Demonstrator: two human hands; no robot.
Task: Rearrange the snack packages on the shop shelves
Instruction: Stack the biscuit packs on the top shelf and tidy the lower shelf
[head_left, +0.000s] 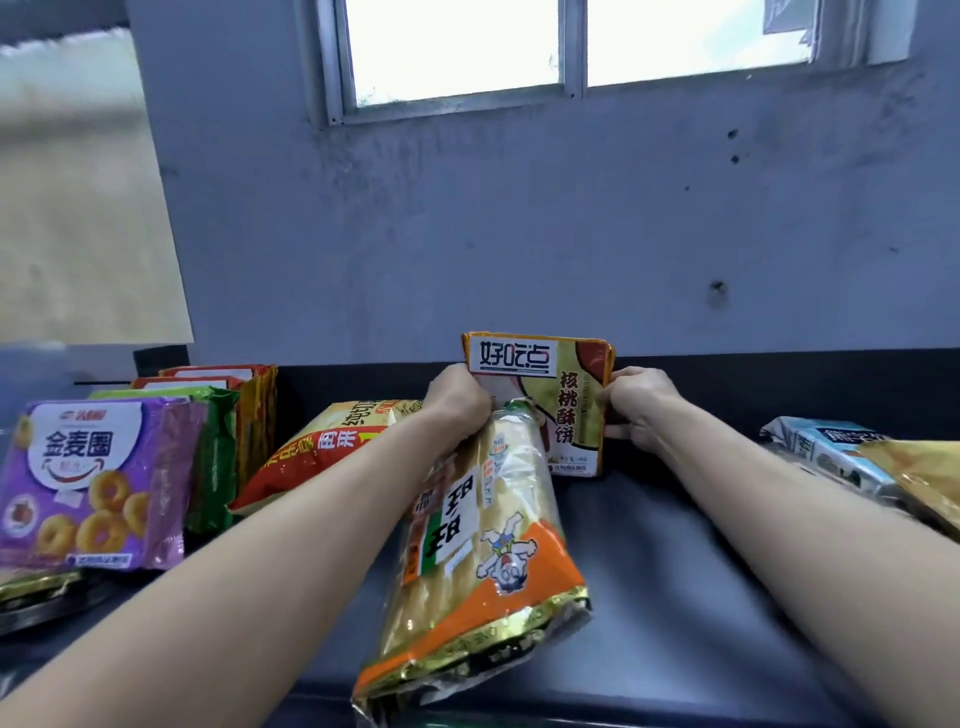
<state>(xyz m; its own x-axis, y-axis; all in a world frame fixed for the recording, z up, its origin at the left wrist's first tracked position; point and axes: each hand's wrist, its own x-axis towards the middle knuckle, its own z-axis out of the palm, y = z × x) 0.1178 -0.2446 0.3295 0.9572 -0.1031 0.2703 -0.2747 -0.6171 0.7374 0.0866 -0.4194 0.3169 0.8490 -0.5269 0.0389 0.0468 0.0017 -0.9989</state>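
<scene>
A yellow-green biscuit pack (566, 384) stands upright at the back of the dark shelf top (675, 571). My left hand (457, 397) grips its left edge and also pinches the top of a long clear rice-cracker bag with an orange bottom (483, 561), which hangs tilted towards me. My right hand (636, 405) holds the biscuit pack's right edge.
On the left stands a row of upright packs fronted by a purple ring-biscuit pack (88, 483), with a red and yellow snack bag (332, 447) lying beside it. At the right edge lie a blue-white pack (826, 452) and a gold bag (924, 473). A wall with a window rises behind.
</scene>
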